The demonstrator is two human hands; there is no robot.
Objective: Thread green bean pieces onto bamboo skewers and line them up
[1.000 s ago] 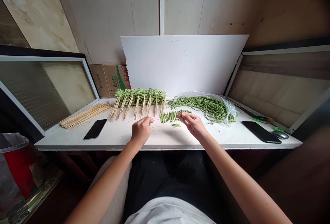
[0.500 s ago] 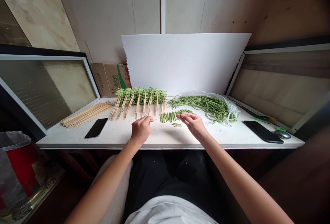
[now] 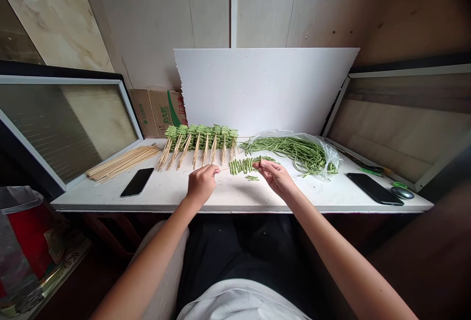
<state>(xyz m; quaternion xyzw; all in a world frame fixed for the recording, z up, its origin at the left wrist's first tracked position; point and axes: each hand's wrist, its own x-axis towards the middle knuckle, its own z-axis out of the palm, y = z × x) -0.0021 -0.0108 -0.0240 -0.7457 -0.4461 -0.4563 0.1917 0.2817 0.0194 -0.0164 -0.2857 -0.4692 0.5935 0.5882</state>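
Note:
My left hand (image 3: 201, 182) is closed around the bare end of a thin skewer. Along that skewer sits a row of short green bean pieces (image 3: 241, 166), threaded crosswise side by side. At its right end my right hand (image 3: 274, 175) pinches a bean piece between thumb and fingers, against the skewer's tip. Loose cut bean pieces (image 3: 252, 178) lie on the white table below, and more show partly behind my right hand. Finished bean skewers (image 3: 200, 136) are stacked at the back, their bare sticks leaning forward.
Bare bamboo skewers (image 3: 125, 161) lie at the left beside a phone (image 3: 137, 182). Long green beans (image 3: 290, 148) spill from a clear plastic bag (image 3: 333, 155). Another phone (image 3: 374, 188) and a grey computer mouse (image 3: 402, 192) are at the right. A white foam board (image 3: 265, 89) stands behind.
Both hands stay in nearly the same place, holding the skewer level. A bean piece now shows more upright at my right fingertips; the view has shifted slightly.

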